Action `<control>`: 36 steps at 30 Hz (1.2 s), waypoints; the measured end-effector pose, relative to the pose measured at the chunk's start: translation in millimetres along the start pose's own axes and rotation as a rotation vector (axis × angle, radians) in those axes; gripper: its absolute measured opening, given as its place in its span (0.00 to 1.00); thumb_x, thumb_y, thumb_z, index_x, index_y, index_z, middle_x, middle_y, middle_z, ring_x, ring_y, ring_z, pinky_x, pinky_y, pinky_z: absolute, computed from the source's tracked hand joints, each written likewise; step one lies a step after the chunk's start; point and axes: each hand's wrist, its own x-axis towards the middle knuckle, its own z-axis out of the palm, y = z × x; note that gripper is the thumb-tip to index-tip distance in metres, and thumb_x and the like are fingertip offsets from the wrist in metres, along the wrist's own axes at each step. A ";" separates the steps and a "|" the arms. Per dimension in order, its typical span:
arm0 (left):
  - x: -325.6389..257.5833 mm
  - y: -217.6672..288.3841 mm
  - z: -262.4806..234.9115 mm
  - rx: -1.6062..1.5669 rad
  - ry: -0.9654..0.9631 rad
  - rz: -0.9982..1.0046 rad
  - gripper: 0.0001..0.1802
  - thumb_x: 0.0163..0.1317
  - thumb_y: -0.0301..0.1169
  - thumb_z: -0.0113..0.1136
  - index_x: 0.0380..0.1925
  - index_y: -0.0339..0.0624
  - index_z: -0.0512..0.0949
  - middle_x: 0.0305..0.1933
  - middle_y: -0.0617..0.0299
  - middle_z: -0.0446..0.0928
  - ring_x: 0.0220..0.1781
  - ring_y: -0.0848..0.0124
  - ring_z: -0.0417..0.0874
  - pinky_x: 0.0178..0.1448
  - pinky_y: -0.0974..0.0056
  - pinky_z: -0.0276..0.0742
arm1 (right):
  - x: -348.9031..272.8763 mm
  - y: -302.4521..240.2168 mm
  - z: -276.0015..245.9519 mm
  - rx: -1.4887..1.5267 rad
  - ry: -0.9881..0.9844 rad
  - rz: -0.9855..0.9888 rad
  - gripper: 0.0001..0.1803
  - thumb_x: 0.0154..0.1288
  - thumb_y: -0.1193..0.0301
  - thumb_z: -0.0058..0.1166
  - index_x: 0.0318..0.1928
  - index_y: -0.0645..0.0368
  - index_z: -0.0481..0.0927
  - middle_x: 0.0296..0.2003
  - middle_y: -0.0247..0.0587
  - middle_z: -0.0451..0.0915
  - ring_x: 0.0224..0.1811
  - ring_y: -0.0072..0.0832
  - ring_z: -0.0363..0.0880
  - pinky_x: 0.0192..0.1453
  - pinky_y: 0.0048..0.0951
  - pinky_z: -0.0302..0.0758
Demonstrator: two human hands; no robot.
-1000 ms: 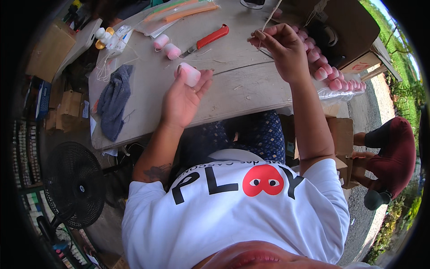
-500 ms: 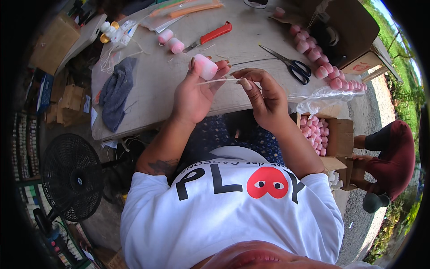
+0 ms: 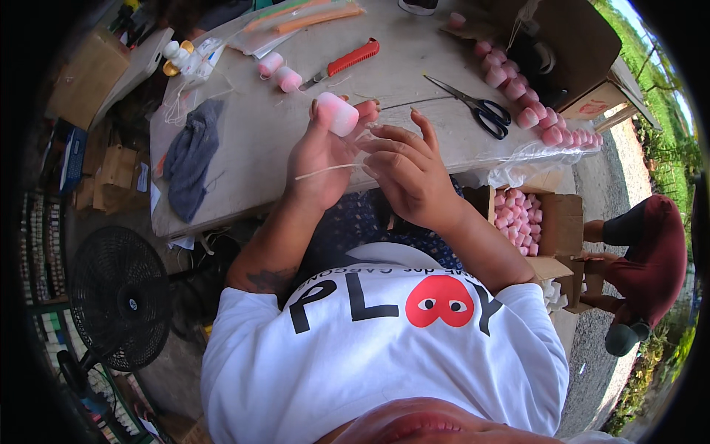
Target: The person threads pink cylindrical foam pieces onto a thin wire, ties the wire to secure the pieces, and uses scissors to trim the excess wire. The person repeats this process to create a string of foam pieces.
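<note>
In my left hand (image 3: 319,164) is a pink-and-white marshmallow-shaped piece (image 3: 339,115), held up between thumb and fingers above the near side of the table. My right hand (image 3: 411,172) is just to its right, thumb and fingertips pinched on a thin cream cord (image 3: 325,172). The cord's free end points left across my left palm. Between the two hands, its run near the fingertips is partly hidden. Beyond my left hand, two similar pink pieces (image 3: 288,79) lie on the table, with a thin thread near them. A red-handled utility knife (image 3: 353,58) rests beside them.
Black-handled scissors (image 3: 488,115) lie right of my hands. Rows of pink pieces (image 3: 528,117) line the table's right side by a cardboard box (image 3: 584,55). A grey cloth (image 3: 194,159) is at left, above a black fan (image 3: 126,296). Another open box (image 3: 560,222) holds many pieces.
My right hand has turned and drawn closer to my left palm, its upper fingers lifting. The cord has shifted lower and left. The pink piece stays in my left hand.
</note>
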 end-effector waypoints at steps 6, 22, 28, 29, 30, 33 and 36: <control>-0.7 8.2 1.2 -0.038 0.089 -0.050 0.26 0.70 0.56 0.37 0.50 0.46 0.68 0.58 0.50 0.73 0.63 0.59 0.70 0.62 0.58 0.66 | -13.1 14.2 -4.1 -0.021 0.180 0.155 0.10 0.54 0.78 0.61 0.38 0.55 0.78 0.36 0.34 0.79 0.41 0.32 0.78 0.60 0.44 0.64; -2.0 5.3 -2.2 -0.025 0.066 -0.004 0.25 0.72 0.53 0.37 0.51 0.45 0.67 0.58 0.48 0.72 0.63 0.58 0.71 0.62 0.58 0.68 | -10.2 8.0 -5.6 -0.058 0.153 0.137 0.12 0.50 0.77 0.62 0.37 0.54 0.78 0.38 0.34 0.78 0.42 0.32 0.77 0.60 0.45 0.62; -0.8 0.8 -0.8 0.052 0.102 0.062 0.20 0.72 0.49 0.41 0.51 0.46 0.67 0.57 0.49 0.73 0.61 0.59 0.72 0.60 0.60 0.68 | -8.4 5.5 -7.6 -0.043 0.118 0.095 0.14 0.50 0.78 0.61 0.39 0.54 0.77 0.39 0.34 0.77 0.43 0.32 0.77 0.60 0.47 0.63; -0.7 0.5 -0.9 0.055 0.107 0.067 0.19 0.72 0.48 0.42 0.51 0.46 0.66 0.57 0.49 0.73 0.61 0.59 0.73 0.60 0.60 0.68 | -9.4 5.3 -6.8 -0.020 0.101 0.102 0.14 0.51 0.78 0.61 0.39 0.54 0.76 0.39 0.34 0.77 0.43 0.32 0.77 0.60 0.47 0.64; -0.1 0.2 -1.2 0.066 0.104 0.066 0.19 0.72 0.48 0.43 0.51 0.46 0.66 0.56 0.49 0.73 0.61 0.59 0.73 0.60 0.60 0.68 | -11.3 5.2 -5.4 0.003 0.085 0.110 0.13 0.51 0.77 0.61 0.39 0.55 0.76 0.38 0.34 0.77 0.43 0.32 0.77 0.60 0.47 0.64; 0.9 -0.3 -0.6 0.089 0.103 0.064 0.19 0.71 0.48 0.44 0.51 0.47 0.66 0.56 0.49 0.74 0.61 0.59 0.73 0.61 0.60 0.68 | -12.0 4.2 -6.5 0.027 0.030 0.106 0.13 0.52 0.77 0.60 0.40 0.56 0.76 0.37 0.36 0.78 0.42 0.33 0.77 0.58 0.45 0.66; 1.2 -0.6 1.2 0.092 0.105 0.064 0.19 0.71 0.48 0.45 0.51 0.47 0.66 0.55 0.50 0.74 0.60 0.58 0.73 0.61 0.60 0.67 | -12.2 3.2 -5.7 0.012 0.025 0.097 0.14 0.54 0.77 0.59 0.43 0.58 0.76 0.34 0.38 0.78 0.38 0.34 0.78 0.55 0.40 0.68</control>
